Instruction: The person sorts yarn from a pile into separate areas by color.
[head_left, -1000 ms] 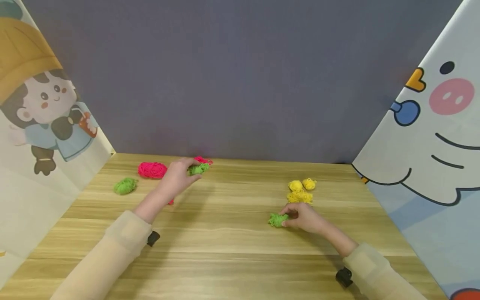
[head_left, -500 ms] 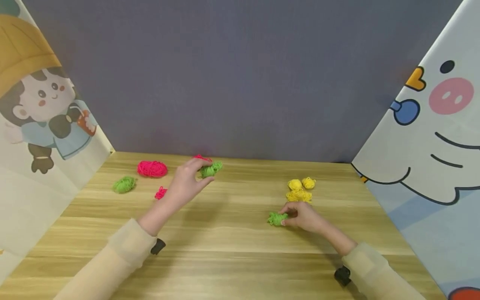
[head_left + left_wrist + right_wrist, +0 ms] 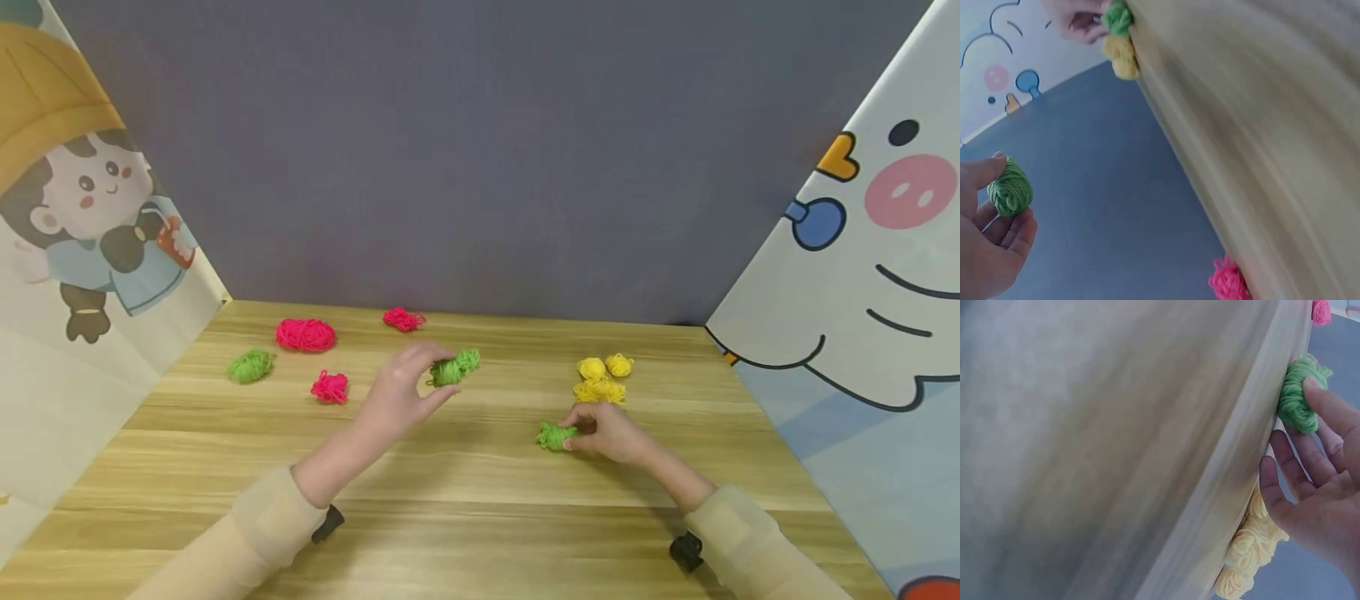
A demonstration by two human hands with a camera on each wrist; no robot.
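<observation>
My left hand point(image 3: 437, 380) pinches a green yarn ball point(image 3: 454, 367) between thumb and fingers, lifted a little above the wooden table point(image 3: 465, 500) near its middle. The left wrist view shows that ball point(image 3: 1009, 190) at my left hand's point(image 3: 1005, 201) fingertips. On the table to the right, my right hand point(image 3: 577, 432) grips a second green yarn ball point(image 3: 553, 436) with its fingertips. The right wrist view shows this ball point(image 3: 1299, 397) under one of the fingers point(image 3: 1329, 406). Behind the right hand lies a cluster of yellow yarn balls point(image 3: 602, 377).
Three pink yarn bundles lie at the back left: a large one point(image 3: 305, 334), a small one point(image 3: 330, 387), and one by the wall point(image 3: 403, 318). Another green ball point(image 3: 250, 365) sits far left. Cartoon panels point(image 3: 862, 333) flank the table and a grey wall point(image 3: 480, 167) closes the back.
My left hand has carried its green ball from the back by the pink yarn rightward and toward the table's middle, uncovering two pink bundles. The right hand has stayed on its green ball.
</observation>
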